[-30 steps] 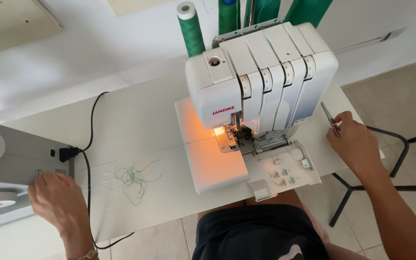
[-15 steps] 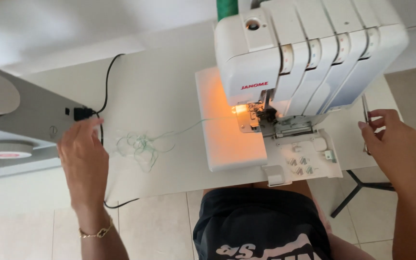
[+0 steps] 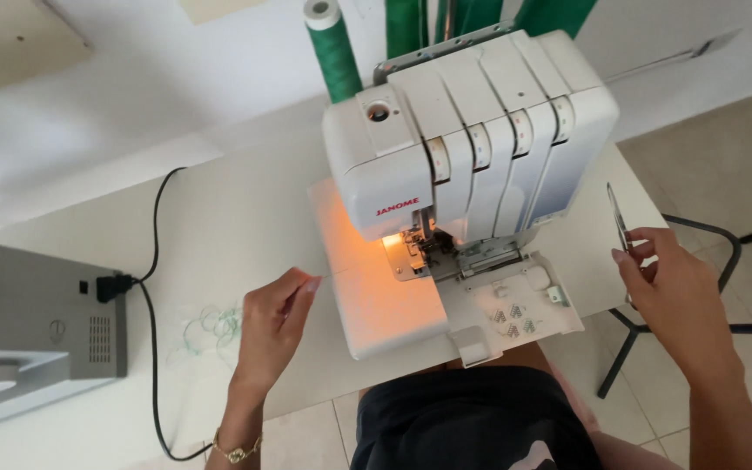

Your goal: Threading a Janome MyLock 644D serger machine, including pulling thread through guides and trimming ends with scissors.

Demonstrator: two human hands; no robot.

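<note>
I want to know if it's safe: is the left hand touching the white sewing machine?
Apart. The head view shows the left hand over the table, with bare tabletop between its fingers and the sewing machine.

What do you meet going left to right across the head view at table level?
Grey machine → black cable → loose thread tangle → left hand → white serger → right hand holding tweezers.
</note>
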